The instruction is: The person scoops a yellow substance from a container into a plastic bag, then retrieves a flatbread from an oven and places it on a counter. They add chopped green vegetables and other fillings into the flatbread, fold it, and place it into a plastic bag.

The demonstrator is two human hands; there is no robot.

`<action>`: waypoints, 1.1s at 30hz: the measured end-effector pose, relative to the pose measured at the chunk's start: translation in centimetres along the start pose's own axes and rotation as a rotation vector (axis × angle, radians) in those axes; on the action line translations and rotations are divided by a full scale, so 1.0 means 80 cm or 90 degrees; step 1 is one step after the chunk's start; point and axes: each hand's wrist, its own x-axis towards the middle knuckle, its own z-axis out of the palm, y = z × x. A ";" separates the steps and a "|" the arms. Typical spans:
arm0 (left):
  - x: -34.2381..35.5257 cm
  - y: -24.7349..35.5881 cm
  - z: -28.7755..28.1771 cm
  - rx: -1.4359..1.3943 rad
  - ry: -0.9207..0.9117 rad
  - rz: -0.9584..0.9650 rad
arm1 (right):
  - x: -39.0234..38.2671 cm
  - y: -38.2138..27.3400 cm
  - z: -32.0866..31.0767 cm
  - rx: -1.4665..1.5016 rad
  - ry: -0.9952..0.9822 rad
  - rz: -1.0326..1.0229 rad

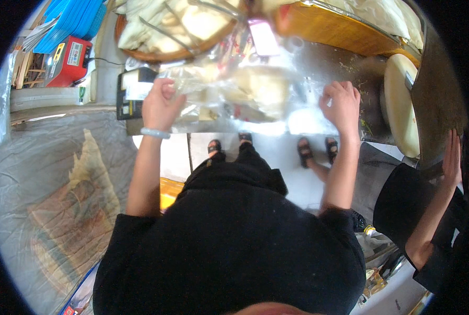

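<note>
A clear plastic bag (213, 97) stretches across in front of me, over the near edge of a metal counter. Pale pieces (260, 86) show in or beneath it; glare and blur hide which. At the bag's left side, my left hand (162, 105) has curled fingers closed on its edge, the thumb somewhat apart. My right hand (342, 107) pinches the bag's right side, fingers bent in. A bracelet (155, 133) circles my left wrist. Beyond the bag lies a phone (264, 38) with a bright screen.
A round basket (134, 53) with pale cloth, crossed by tongs-like metal rods, stands behind. Left are a black scale-like box (131, 97), a red device (69, 61) and blue trays (74, 23). A round pale board (401, 105) leans right, near another person's hand (451, 160).
</note>
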 end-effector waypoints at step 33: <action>-0.011 0.059 0.090 0.378 -0.501 0.107 | 0.001 -0.049 0.183 0.510 -0.099 0.223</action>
